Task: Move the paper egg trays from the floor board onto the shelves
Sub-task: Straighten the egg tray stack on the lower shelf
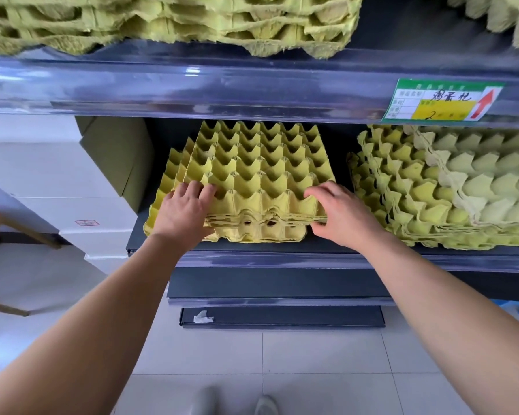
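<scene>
A stack of yellow paper egg trays [252, 175] lies on the middle shelf [282, 250], its front edge near the shelf's lip. My left hand [182, 212] grips the stack's front left corner, fingers over the top cups. My right hand [339, 214] holds the front right corner, thumb at the layered edge. The upper trays sit shifted right and back of the bottom ones. A second stack of egg trays [417, 199] rests to the right on the same shelf. More egg trays [162, 22] fill the upper shelf.
A price label [441, 100] with a red arrow hangs on the upper shelf's rail. Two lower dark shelves [282, 317] jut out below. White boxes [72, 187] and a green carton [117, 157] stand to the left. The floor is tiled [312, 369].
</scene>
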Demonstrator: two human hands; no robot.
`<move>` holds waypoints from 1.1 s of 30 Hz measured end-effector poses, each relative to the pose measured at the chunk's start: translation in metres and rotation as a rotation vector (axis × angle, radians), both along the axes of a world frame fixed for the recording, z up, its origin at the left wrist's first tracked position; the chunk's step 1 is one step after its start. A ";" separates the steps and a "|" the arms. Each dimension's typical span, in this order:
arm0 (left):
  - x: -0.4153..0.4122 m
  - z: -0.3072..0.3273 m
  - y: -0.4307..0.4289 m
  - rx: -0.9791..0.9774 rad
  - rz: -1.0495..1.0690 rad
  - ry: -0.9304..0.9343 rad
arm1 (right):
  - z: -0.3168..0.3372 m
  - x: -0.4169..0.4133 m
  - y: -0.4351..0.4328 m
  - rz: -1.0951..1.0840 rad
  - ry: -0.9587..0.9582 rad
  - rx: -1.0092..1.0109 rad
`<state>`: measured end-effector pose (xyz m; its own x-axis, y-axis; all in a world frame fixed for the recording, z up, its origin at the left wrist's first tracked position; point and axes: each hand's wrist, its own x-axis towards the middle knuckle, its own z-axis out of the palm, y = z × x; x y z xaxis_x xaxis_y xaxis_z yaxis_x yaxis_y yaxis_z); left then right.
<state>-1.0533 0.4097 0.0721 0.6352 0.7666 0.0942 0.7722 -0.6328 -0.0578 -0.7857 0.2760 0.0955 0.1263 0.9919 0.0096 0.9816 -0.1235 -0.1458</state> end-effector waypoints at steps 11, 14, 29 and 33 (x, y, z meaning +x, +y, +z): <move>-0.025 0.011 0.004 0.117 -0.056 -0.217 | 0.001 -0.019 -0.001 0.034 -0.067 0.206; -0.036 0.002 0.007 0.121 -0.021 -0.227 | -0.005 -0.030 0.009 0.048 -0.091 0.202; -0.040 -0.046 0.013 0.021 0.051 -0.185 | -0.045 -0.042 0.015 -0.078 -0.035 0.098; -0.041 -0.051 0.002 -0.056 0.139 -0.328 | -0.055 -0.050 0.010 -0.182 -0.036 0.168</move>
<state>-1.0947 0.4122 0.0209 0.4673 0.8534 0.2312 0.8229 -0.5154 0.2392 -0.8358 0.2862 0.0407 0.2988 0.9371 0.1805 0.9505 -0.2752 -0.1445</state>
